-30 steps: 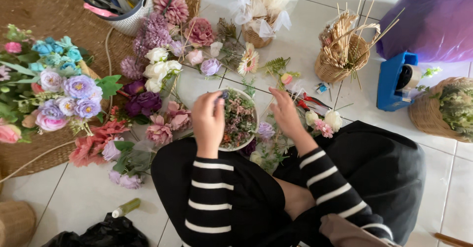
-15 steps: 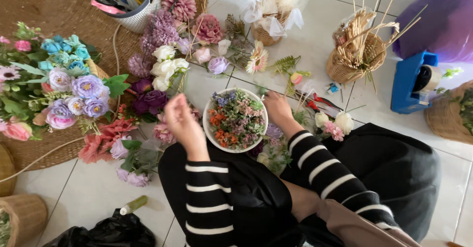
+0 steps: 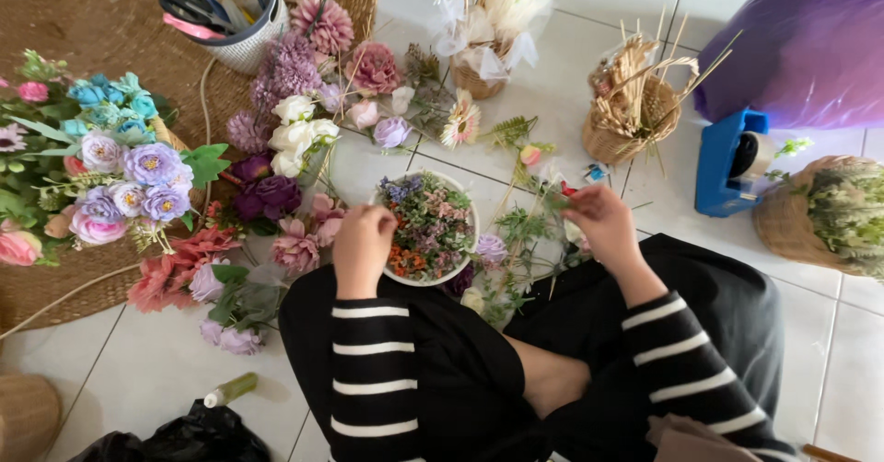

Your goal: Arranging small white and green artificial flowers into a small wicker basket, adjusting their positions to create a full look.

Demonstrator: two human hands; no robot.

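The left hand [image 3: 362,248] is curled shut on the rim of a round white bowl [image 3: 465,206], which sits on the floor tiles just in front of the person's crossed legs, so the hand seems to keep the bowl steady and close. The bowl is full of small mixed flower bits, green, purple, pink and orange. The right hand [image 3: 603,225] is up beside the bowl, with its fingers pinched together on a thin green sprig [image 3: 552,200], the way you hold something small so it does not drop. Loose fake flowers [image 3: 276,140] lie in a heap just past the bowl, near enough to reach. A grey tub [image 3: 247,46] at the top holds scissors and other tools standing up. A woven basket [image 3: 615,135] holds pale dry sticks that poke out. Another small basket [image 3: 474,80] holds white fluffy stems. A blue box [image 3: 723,163] sits to the right, next to a basket of dried green plants [image 3: 787,222]
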